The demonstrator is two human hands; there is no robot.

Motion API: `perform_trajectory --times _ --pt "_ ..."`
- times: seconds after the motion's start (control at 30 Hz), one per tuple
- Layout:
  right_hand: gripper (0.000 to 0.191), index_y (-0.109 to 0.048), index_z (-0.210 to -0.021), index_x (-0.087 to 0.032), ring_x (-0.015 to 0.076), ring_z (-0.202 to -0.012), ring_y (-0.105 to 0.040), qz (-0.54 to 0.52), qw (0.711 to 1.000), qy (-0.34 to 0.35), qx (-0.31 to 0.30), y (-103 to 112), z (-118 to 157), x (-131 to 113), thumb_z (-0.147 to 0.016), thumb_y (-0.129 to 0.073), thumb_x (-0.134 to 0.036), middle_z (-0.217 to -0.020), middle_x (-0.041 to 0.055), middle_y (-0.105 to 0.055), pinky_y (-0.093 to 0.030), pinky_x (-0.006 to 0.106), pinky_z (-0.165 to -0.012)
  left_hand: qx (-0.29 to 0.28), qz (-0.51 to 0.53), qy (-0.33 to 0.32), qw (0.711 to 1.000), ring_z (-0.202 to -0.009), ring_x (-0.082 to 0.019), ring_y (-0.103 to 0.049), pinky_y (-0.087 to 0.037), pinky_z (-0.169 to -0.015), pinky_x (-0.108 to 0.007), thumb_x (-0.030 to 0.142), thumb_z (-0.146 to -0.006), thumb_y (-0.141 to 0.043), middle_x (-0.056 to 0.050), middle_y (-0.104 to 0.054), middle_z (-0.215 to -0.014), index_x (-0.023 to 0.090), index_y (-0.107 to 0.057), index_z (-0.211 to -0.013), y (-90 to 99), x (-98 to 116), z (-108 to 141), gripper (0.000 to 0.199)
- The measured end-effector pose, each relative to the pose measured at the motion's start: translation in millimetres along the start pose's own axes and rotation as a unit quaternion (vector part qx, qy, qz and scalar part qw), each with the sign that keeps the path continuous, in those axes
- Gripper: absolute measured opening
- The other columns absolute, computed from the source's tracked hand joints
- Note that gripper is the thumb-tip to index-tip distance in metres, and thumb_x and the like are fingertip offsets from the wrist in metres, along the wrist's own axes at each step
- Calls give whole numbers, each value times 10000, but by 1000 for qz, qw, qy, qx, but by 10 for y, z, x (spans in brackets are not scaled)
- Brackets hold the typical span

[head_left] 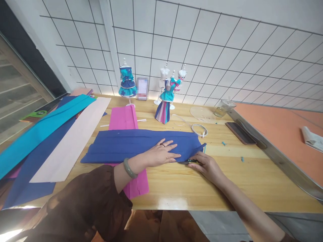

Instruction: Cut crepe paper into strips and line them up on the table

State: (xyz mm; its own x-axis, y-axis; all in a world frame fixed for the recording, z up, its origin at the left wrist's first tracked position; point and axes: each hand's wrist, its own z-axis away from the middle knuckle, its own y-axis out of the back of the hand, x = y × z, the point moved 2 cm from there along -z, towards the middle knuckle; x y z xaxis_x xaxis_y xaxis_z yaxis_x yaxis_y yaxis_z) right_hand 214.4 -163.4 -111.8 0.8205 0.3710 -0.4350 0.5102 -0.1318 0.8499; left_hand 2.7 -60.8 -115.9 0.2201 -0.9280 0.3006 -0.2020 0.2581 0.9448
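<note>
A long dark blue cloth (141,143) lies across the wooden table, over a magenta cloth (123,117) that sticks out behind and in front of it. My left hand (163,154) rests flat on the blue cloth with its fingers spread. At the cloth's right front corner, my right hand (205,164) is closed around the handles of small scissors (188,162), whose blades point left along the front edge. A narrow flap of blue cloth stands up beside my right fingers.
Turquoise (47,131), dark blue and pale pink (73,143) cloths lie at the left. Small dress forms (165,101), a ring of tape (199,130), a glass jar (224,107) and a dark phone (240,133) stand or lie behind and right.
</note>
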Motion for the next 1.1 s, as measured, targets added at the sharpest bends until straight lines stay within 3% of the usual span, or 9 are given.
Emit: perform_trajectory --times 0.47,0.93,1.1 --pt "238 -614 -933 -191 172 -748 -590 8 1000 13 -21 2 -41 -104 -823 -550 -392 -851 77 -608 -485 288 -648 -10 -1 7 1000 -1355 -208 -144 -72 -1084 -441 481 -912 -271 17 -285 -1448 388 -454 -1255 8 8 2 400" --pt "232 -626 -864 -199 177 -724 -598 5 1000 15 15 -65 -41 -134 -829 -531 -408 -804 75 -623 -489 292 -634 1 3 1 1000 -1352 -205 -159 -89 -1084 -439 457 -913 -294 6 -301 -1441 377 -455 -1257 -41 -34 -13 387" --pt "253 -626 -921 -199 185 -748 -603 16 1000 6 5 -35 -24 -183 -815 -550 -415 -836 78 -624 -493 292 -643 3 2 7 1000 -1352 -186 -159 -83 -1085 -428 432 -926 -266 11 -310 -1437 365 -429 -1275 -61 -45 -17 391"
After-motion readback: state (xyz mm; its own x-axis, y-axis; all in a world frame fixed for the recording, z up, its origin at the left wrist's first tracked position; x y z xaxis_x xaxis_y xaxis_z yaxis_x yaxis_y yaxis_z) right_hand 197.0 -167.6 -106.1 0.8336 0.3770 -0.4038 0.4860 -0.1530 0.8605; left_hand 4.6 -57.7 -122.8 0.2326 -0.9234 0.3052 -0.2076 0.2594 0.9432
